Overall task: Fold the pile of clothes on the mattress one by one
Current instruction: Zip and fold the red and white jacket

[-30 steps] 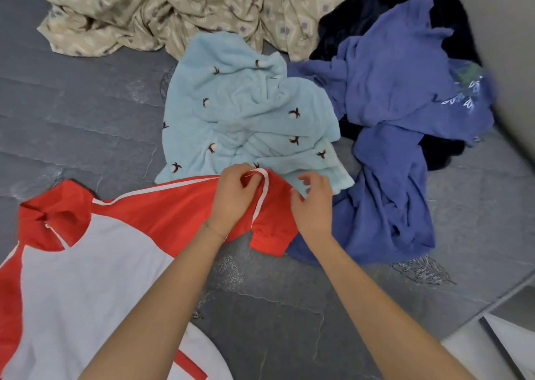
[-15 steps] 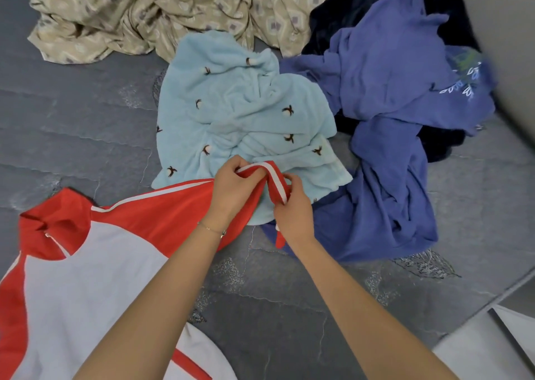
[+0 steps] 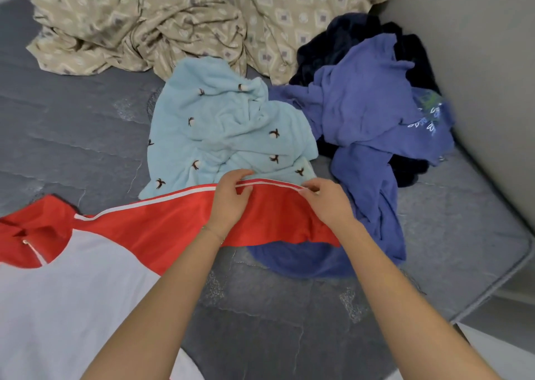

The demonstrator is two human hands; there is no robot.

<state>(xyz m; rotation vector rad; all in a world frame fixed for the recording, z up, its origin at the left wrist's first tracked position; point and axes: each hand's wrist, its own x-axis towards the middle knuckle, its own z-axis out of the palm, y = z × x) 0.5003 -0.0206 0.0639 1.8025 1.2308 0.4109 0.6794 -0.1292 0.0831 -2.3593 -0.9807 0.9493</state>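
The jersey point(image 3: 162, 229) was red and white, the towel point(image 3: 225, 130) light blue with dark bird motifs, the sheet point(image 3: 185, 17) beige with diamonds, the mattress point(image 3: 72, 125) grey.

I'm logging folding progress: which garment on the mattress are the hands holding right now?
The red and white jersey: the left hand and right hand pinch its striped sleeve edge. The light blue garment, purple garment and navy garment lie crumpled, unheld.

Cut off left, near: red-and-white shirt point(image 3: 72, 307). Cut off far: beige sheet point(image 3: 188, 17). Mostly under blue garment point(image 3: 362, 104): navy garment point(image 3: 333, 44). Blurred: print point(image 3: 428, 119).
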